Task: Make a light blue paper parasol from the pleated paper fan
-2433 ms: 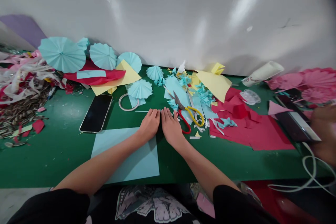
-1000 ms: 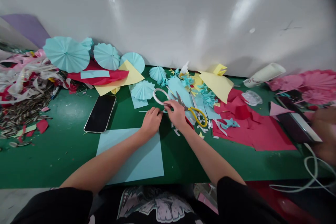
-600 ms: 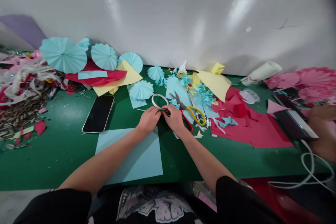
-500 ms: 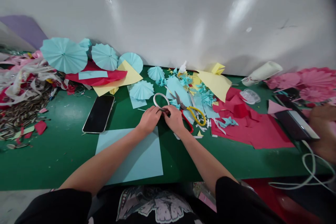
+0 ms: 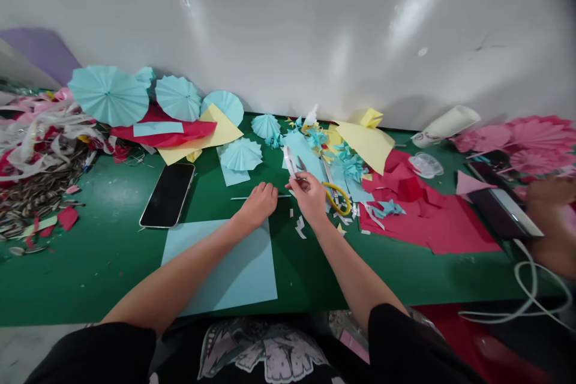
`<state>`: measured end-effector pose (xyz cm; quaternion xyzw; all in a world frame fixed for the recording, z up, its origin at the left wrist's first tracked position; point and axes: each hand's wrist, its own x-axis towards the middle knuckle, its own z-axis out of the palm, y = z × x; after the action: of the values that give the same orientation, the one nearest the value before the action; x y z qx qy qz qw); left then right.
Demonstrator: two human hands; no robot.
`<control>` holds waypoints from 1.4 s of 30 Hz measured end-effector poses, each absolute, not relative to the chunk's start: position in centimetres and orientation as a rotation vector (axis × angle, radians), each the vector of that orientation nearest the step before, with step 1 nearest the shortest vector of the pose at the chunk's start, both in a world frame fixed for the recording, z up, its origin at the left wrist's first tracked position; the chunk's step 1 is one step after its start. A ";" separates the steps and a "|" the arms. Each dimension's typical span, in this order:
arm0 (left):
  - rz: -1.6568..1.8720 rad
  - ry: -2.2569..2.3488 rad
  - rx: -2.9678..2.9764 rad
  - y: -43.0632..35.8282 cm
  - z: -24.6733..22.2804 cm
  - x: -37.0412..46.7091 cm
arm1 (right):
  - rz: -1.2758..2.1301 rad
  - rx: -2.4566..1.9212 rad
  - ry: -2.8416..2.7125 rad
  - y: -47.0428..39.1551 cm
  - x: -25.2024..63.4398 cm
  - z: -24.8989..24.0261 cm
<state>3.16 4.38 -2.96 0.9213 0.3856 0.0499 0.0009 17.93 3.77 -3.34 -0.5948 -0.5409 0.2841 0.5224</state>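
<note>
My right hand (image 5: 310, 195) is closed on a white ring (image 5: 290, 162), which it holds tilted up just left of the yellow-handled scissors (image 5: 336, 198). My left hand (image 5: 261, 204) rests on the table with its fingers together over a thin light-blue stick (image 5: 238, 198); whether it grips the stick is hidden. Under my left forearm lies a light-blue sheet (image 5: 234, 276). Small white scraps (image 5: 300, 227) are below my right hand. A pleated blue paper disc (image 5: 242, 155) sits beyond my left hand.
A phone (image 5: 168, 195) lies to the left, near tangled ribbons (image 5: 49, 138). Pleated blue discs (image 5: 110, 95) lean on the wall. Red paper (image 5: 450, 225), a power bank (image 5: 506, 213), its white cable (image 5: 533, 288) and another person's blurred hand (image 5: 551, 216) are at right.
My hands have moved apart. The ring has gone right with my right hand, toward the scissors. My left hand is now lower and lies at the thin blue stick.
</note>
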 end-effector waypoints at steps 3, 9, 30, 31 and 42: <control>0.166 1.214 2.902 4.3 -3.1 3.1 | 0.694 -1.404 -1.228 3.9 18.2 -3.0; 0.263 1.265 2.862 4.9 -3.6 2.5 | 0.705 -1.373 -1.155 3.9 18.4 -2.1; 0.556 0.850 2.810 4.0 8.4 2.2 | 0.307 -1.150 -2.212 3.8 20.9 10.7; 0.522 0.827 2.784 4.0 8.7 2.5 | 0.276 -1.120 -2.224 3.5 20.9 11.0; 1.080 0.742 2.483 2.4 11.0 2.5 | -0.060 -0.952 -1.862 1.1 18.8 12.0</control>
<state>2.54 2.40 11.01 0.8721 0.2606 0.3794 0.1660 18.76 1.05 12.05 -0.3936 -0.7704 -0.0246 0.5009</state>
